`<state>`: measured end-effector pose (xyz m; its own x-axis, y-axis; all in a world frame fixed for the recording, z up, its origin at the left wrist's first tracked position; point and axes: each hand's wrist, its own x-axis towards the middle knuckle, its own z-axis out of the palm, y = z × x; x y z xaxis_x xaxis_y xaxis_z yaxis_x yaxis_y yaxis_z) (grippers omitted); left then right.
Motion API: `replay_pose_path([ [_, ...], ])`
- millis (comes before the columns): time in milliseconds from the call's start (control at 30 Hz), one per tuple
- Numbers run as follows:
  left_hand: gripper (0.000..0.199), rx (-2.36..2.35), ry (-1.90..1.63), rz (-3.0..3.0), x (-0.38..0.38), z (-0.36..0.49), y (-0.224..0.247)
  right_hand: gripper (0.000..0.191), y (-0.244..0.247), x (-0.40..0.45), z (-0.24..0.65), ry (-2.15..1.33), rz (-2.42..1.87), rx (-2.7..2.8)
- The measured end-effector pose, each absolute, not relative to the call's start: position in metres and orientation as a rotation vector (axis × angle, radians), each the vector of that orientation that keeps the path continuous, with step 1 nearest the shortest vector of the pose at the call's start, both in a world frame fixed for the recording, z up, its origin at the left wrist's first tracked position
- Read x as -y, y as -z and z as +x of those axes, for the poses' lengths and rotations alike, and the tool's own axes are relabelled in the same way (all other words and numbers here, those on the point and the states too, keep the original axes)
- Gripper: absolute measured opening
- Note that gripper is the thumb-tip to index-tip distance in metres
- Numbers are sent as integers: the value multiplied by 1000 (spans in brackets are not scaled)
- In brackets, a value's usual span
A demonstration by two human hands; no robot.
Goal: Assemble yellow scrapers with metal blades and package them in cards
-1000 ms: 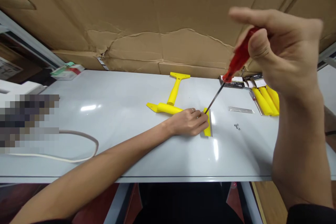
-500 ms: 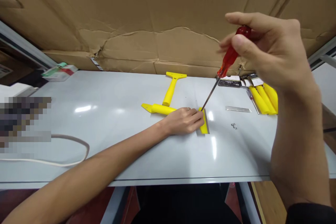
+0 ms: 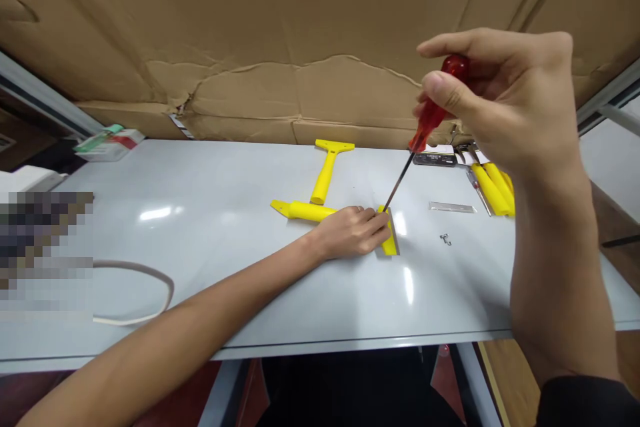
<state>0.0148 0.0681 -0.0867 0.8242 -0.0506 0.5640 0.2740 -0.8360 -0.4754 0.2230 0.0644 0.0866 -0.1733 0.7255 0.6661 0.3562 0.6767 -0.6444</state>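
Note:
My left hand (image 3: 354, 232) is closed on a yellow scraper (image 3: 388, 241) with a thin metal blade along its right edge, pressed against the table. Raised at the right, my right hand (image 3: 493, 97) has its fingers round the red handle of a screwdriver (image 3: 434, 119). The screwdriver slants down to the left, its tip at the scraper head beside my left fingertips. Another yellow scraper (image 3: 325, 173) lies just behind my left hand. Small screws (image 3: 445, 239) and a flat clear strip (image 3: 453, 207) rest to the right.
Yellow handles (image 3: 490, 190), a second screwdriver (image 3: 479, 192) and a black-and-white pack (image 3: 434, 155) lie at the back right. A small box (image 3: 111, 145) is at the back left, a white cable (image 3: 167, 280) at the left. Cardboard (image 3: 300, 93) stands behind the table.
My right hand and the screwdriver handle have shifted slightly left and its fingers have moved round the handle. The tip stays at the scraper. My left hand has hardly moved.

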Motion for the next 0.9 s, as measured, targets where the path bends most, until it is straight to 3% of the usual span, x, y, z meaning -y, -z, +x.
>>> replay_pose_path([
  [167,22,125,771,-2466,-69,14,86,45,-88,-69,236,-918,-510,1902],
  [367,21,175,745,-2471,-71,17,89,24,-87,-65,216,-627,-691,1783],
  [533,21,188,777,-2461,-70,18,90,26,-88,-53,192,-336,-884,1699],
  [767,19,188,813,-2404,-66,18,87,34,-94,-52,207,-816,-668,1875],
  [900,20,227,774,-2412,-66,18,92,29,-93,-49,195,-567,-837,1773],
])
